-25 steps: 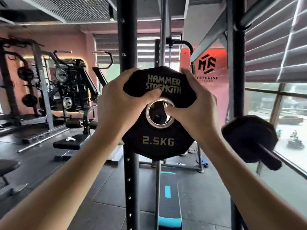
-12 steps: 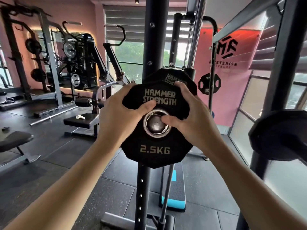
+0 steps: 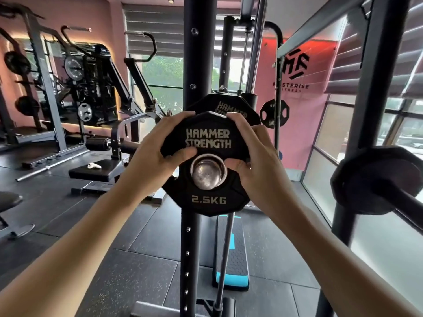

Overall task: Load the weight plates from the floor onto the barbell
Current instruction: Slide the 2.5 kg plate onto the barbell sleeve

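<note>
Two hands, my left hand [image 3: 158,148] and right hand [image 3: 254,165], grip the 2.5 kg plate [image 3: 207,203] by its rim, its bore already around the sleeve end [image 3: 207,175], whose axis points straight at me, bigger plate [image 3: 238,106] just behind.

Two bare forearms, slim, no sleeves in view. Left hand [image 3: 158,154] and right hand [image 3: 254,165] bare too: no gloves, no rings, no watch or wristband. Short, plain, unpainted nails on the thumbs.
</note>
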A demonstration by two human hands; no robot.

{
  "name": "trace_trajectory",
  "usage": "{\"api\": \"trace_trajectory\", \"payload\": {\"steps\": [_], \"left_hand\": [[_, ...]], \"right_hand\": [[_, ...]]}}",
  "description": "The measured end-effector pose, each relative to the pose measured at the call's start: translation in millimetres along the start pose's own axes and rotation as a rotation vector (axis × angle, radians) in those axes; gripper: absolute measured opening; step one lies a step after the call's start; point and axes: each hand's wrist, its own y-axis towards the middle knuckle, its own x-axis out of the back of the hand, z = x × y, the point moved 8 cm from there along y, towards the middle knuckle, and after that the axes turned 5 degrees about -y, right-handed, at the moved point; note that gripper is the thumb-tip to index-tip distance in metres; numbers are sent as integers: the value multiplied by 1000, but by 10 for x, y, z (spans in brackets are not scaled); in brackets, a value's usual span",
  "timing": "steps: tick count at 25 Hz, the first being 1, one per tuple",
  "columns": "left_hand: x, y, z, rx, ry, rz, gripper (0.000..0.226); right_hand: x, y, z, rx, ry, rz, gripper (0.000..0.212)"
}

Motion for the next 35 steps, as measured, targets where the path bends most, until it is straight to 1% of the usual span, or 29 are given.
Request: {"api": "trace_trajectory", "payload": {"steps": [2,4,6,7,8,9,11,14,17,23,28,32,35], "left_hand": [[-69,139,76,-18,101,99,73],[-190,258,126,-43,226,209,93],[-359,334,218,-43,421,312,118],[-422,369,280,-38,531,314,125],[-469,409,330,-59,626,271,126],[-502,440,356,-103,688,205,122],[-551,497,415,-171,708,108,108],[-634,634,541,-145,650,82,96],[-709,780,662,-90,596,81,96],[-813,992,865,-78,558,68,93],[-846,1039,915,-89,563,45,93],[-831,1026,836,-65,547,86,94],[-757,1006,731,-19,559,137,89]], "right_hand": [[-62,114,-86,22,-83,-10,85],[-147,240,-174,27,-209,11,92],[-263,328,-257,34,-370,56,112],[-313,347,-302,31,-427,74,126],[-349,353,-343,26,-457,79,141],[-372,356,-378,25,-469,71,151],[-407,391,-450,33,-483,53,159],[-458,540,-588,24,-515,38,155],[-537,688,-730,-1,-503,15,149],[-652,913,-964,-27,-517,-23,142],[-713,982,-1023,-20,-563,-97,131],[-719,981,-1043,-39,-562,-49,134],[-645,968,-999,-70,-548,70,139]]}}
